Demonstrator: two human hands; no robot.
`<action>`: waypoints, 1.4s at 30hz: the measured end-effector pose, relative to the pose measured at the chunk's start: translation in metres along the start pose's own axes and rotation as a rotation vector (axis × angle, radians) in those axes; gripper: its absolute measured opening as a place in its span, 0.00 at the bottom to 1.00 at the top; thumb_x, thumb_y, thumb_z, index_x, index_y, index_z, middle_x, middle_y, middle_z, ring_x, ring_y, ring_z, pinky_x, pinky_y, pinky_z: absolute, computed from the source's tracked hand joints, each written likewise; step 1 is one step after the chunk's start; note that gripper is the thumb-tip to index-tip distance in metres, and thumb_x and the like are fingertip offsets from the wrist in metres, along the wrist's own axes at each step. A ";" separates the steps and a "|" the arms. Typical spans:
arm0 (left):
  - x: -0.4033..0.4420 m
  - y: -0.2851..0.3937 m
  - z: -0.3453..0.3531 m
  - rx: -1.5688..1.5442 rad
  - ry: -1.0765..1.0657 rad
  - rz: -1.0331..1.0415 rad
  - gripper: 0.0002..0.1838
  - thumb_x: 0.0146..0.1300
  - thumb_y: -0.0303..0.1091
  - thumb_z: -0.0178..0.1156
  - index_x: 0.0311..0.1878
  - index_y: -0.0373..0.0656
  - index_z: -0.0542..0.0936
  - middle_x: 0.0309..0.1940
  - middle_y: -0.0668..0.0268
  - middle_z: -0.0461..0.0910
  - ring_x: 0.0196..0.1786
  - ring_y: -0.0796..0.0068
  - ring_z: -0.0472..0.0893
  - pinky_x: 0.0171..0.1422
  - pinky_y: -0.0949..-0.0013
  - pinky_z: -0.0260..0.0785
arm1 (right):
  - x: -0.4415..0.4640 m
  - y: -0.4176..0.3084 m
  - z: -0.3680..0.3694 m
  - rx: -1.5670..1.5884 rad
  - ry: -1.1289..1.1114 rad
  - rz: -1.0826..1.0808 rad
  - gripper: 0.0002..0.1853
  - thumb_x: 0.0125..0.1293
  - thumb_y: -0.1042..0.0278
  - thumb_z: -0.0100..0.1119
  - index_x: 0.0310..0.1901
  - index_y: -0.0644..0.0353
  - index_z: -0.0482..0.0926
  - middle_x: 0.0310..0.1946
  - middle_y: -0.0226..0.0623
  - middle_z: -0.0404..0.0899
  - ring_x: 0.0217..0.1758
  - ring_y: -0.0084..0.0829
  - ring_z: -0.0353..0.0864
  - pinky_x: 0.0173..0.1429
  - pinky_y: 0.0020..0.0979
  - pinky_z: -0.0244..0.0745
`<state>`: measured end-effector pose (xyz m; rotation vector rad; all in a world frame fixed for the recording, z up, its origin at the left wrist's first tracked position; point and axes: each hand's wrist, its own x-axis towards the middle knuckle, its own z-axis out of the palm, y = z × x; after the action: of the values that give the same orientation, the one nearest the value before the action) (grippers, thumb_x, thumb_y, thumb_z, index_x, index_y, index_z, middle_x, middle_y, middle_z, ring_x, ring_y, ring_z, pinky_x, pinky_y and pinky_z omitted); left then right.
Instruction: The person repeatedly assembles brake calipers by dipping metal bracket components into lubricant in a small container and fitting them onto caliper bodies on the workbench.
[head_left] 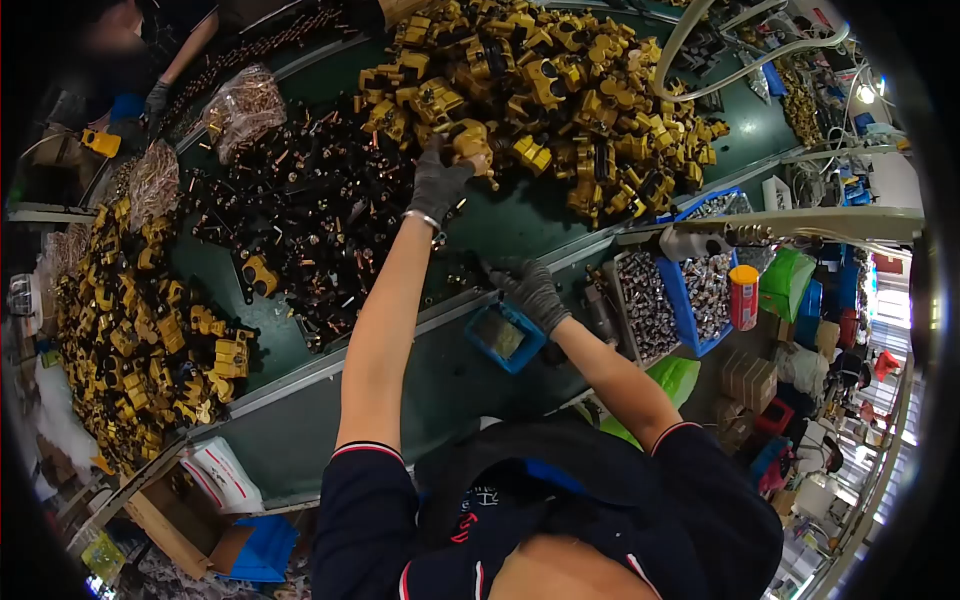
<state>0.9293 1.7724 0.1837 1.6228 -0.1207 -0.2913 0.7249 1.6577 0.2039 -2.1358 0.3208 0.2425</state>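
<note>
My left hand (441, 180), in a dark grey glove, stretches forward to the edge of a heap of gold-coloured metal castings (540, 85). Its fingers are closed on one gold-coloured casting (468, 140), with fingertips showing at its side. My right hand (532, 290), gloved alike, is low over the bench's near edge, beside a small blue-framed tray (507, 338). Its fingers point toward the bench and partly blend with the dark surface, so whether they grip anything cannot be made out. Left of my left forearm lies a spread of black parts with copper-coloured screws (320, 200).
More gold castings are piled at the left (150, 340). A plastic bag of screws (245, 110) lies behind the black parts. At right are a blue bin of small metal parts (700, 300), a red jar (743, 298) and a hanging power tool (695, 243). Another person's gloved hand (157, 98) is top left.
</note>
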 end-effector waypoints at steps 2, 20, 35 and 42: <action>-0.057 0.012 -0.033 -0.570 -0.103 -0.040 0.30 0.54 0.25 0.64 0.60 0.37 0.65 0.52 0.58 0.74 0.52 0.66 0.76 0.54 0.65 0.72 | -0.011 0.010 -0.001 0.349 0.071 0.040 0.12 0.59 0.69 0.61 0.44 0.62 0.80 0.32 0.40 0.82 0.35 0.29 0.80 0.40 0.30 0.74; -0.367 -0.062 -0.175 -0.189 0.256 -0.745 0.20 0.53 0.41 0.68 0.45 0.39 0.77 0.40 0.64 0.77 0.44 0.75 0.77 0.46 0.68 0.72 | 0.006 -0.058 -0.026 0.531 -0.243 -0.036 0.10 0.64 0.64 0.55 0.41 0.62 0.77 0.24 0.35 0.79 0.27 0.32 0.79 0.27 0.28 0.70; -0.382 -0.058 -0.113 1.247 0.577 -0.261 0.46 0.39 0.48 0.71 0.63 0.48 0.62 0.48 0.57 0.72 0.54 0.53 0.71 0.61 0.43 0.56 | -0.065 -0.044 -0.030 0.452 -0.463 0.269 0.18 0.63 0.62 0.57 0.49 0.65 0.72 0.29 0.33 0.79 0.30 0.21 0.75 0.36 0.24 0.72; -0.371 -0.055 -0.157 -0.570 0.690 -0.451 0.29 0.56 0.50 0.61 0.56 0.43 0.69 0.47 0.60 0.76 0.42 0.63 0.80 0.39 0.62 0.78 | -0.074 0.029 -0.001 0.216 -0.417 0.185 0.16 0.62 0.64 0.58 0.45 0.69 0.76 0.34 0.39 0.80 0.33 0.23 0.76 0.37 0.28 0.73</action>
<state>0.6081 2.0220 0.1789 1.0858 0.7960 -0.0779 0.6457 1.6511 0.2031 -1.7903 0.2846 0.7155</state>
